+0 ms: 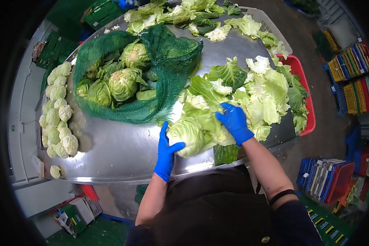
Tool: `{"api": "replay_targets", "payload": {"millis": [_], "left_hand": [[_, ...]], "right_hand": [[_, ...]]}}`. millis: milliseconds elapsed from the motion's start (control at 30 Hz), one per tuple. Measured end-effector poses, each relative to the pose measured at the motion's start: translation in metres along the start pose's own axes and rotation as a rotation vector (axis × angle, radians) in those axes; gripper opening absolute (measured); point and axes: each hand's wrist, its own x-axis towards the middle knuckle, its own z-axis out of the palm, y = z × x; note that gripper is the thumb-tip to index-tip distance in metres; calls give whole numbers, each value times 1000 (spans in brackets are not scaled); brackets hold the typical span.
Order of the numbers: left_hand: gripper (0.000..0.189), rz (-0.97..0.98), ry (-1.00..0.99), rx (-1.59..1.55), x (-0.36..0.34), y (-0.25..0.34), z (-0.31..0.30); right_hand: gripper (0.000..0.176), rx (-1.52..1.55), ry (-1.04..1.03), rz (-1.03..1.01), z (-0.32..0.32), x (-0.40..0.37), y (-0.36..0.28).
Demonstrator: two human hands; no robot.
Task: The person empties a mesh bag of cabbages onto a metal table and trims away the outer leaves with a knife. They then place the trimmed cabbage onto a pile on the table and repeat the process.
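Observation:
A pale green cabbage head (186, 137) rests at the near edge of the metal table (110, 149). My left hand (166, 152), in a blue glove, lies against its left side with thumb and fingers spread around it. On the right, my gloved right hand (233, 121) has its fingers curled on a loose leaf (209, 123) beside the head. Around and beyond my right hand spreads a heap of torn outer leaves (270, 92). A green net bag (170, 88) lies open farther back on the left, with several cabbages (123, 84) inside.
Trimmed cabbages (58, 117) are piled along the left edge of the table. A red bin (308, 104) with leaves stands at the right edge. More leaves (188, 16) cover the far end. Stacked crates (324, 180) stand on the floor to the right.

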Motion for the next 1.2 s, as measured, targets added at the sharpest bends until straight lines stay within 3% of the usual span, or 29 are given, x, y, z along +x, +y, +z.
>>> {"api": "replay_targets", "payload": {"millis": [67, 133, 167, 200, 233, 267, 333, 400, 467, 533, 567, 600, 667, 733, 800, 967, 1067, 1100, 1133, 1200], "left_hand": [[102, -49, -75, -145, -7, 6, -1], [99, -78, -87, -385, -12, 15, 0], [108, -90, -74, -370, -14, 23, 3], [108, -90, -72, -370, -13, 27, 6], [113, -28, -112, -166, -13, 30, 7], [118, 37, -156, 39, -12, 35, 10], [127, 41, -170, 120, -12, 41, 20], [128, 319, -245, 458, -11, 35, 19], [129, 371, -227, 571, -21, 45, 29], [133, 293, -228, 796, -29, 45, 29], [132, 375, -261, 989, -27, 36, 22], [132, 375, -256, 987, -26, 29, 21], [129, 458, -262, 1157, -25, 17, 20], [128, 432, -259, 1157, -27, 6, 16], [127, 480, -127, 1102, -35, 1, 14], [104, 423, 69, 1048, -39, -12, 20], [101, 427, 48, 922, -34, -18, 2], [95, 333, 63, 715, -35, -19, -2], [95, 336, 70, 715, -34, -15, -4], [85, 64, 49, 58, -37, -6, -9]], "right_hand": [[40, 79, 56, 38, -7, 15, 25], [49, -236, 56, 49, -31, 29, 28], [55, -322, -19, 64, -42, 27, 20], [59, -182, 38, -34, -47, 21, 0], [63, -39, 96, -126, -49, 7, -27], [71, 127, 2, -103, -60, -9, -70], [76, 156, 3, -343, -38, -28, -94], [72, 140, -327, -208, -37, -32, -103], [68, 315, -362, -64, -12, -14, -65], [61, 165, -386, -92, -24, -9, -60], [58, 325, -406, -77, -18, -11, -54], [56, 487, -422, -56, -16, -17, -54], [54, 446, -393, -45, -8, -32, -58], [55, 105, -401, -388, 7, -34, -51], [50, 238, -446, -288, 14, -34, -48], [37, 100, -279, -290, 37, -26, -43], [34, 113, -186, -286, 40, -14, -29], [32, 95, -212, -227, 30, -13, -33], [32, 96, -215, -234, 25, -10, -32], [30, 191, -219, -171, 14, -9, -23]]}}
